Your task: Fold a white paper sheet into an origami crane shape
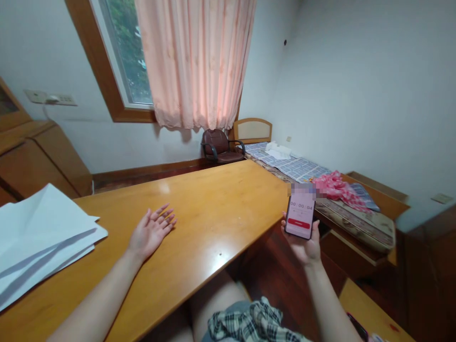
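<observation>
I have the right hand [304, 248] clasped around a smartphone [299, 213], its timer reading 00:00:04, just off the edge of the wooden tabletop [206, 199]. From here I see the left hand [150, 235] palm up over that surface, fingers loosely spread, near white paper sheets [46, 232]; beyond stands an armchair [216, 144].

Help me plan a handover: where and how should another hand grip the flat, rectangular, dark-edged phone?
Probably by the phone's upper side edges, coming from its top end: the right hand holds the lower part, leaving those straight edges clear.
</observation>
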The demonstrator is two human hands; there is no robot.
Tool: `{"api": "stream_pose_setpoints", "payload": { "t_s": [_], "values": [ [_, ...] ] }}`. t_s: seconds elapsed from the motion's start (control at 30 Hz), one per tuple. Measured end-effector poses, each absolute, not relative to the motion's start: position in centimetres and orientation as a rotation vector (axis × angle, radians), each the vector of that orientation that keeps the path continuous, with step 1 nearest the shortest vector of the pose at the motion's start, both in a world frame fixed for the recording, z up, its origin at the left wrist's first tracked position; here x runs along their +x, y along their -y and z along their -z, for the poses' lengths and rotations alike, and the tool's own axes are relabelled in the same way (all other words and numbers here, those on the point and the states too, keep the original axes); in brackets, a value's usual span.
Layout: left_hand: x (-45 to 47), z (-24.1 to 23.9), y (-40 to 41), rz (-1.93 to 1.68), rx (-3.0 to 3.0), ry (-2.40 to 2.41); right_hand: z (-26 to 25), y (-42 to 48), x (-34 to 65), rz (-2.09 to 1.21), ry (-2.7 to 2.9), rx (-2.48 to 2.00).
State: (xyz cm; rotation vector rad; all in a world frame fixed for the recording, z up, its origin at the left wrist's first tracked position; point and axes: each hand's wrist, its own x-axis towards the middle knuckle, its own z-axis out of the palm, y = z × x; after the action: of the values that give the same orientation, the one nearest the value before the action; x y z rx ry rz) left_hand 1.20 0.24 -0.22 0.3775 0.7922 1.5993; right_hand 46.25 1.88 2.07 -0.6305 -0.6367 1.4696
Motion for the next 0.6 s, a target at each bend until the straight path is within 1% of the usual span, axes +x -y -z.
{"api": "stream_pose_setpoints", "payload": {
  "t_s": [0.17,0.23,0.4,0.6],
  "values": [
    [1.0,0.2,-1.5,-1.578,0.419,-0.878,-1.0,-1.9,52.1,-1.281,0.655,-0.707],
    [1.1,0.3,-2.5,-1.633,0.447,-0.944,0.0,-1.8,54.7,-1.222,0.649,-0.737],
    [1.5,0.8,-4.7,-1.868,0.378,-1.151,3.0,-1.4,61.6,-1.171,0.570,-0.867],
    [1.3,1.2,-4.8,-1.930,0.378,-1.275,6.3,0.6,69.7,-1.130,0.276,-1.164]
  ]
}}
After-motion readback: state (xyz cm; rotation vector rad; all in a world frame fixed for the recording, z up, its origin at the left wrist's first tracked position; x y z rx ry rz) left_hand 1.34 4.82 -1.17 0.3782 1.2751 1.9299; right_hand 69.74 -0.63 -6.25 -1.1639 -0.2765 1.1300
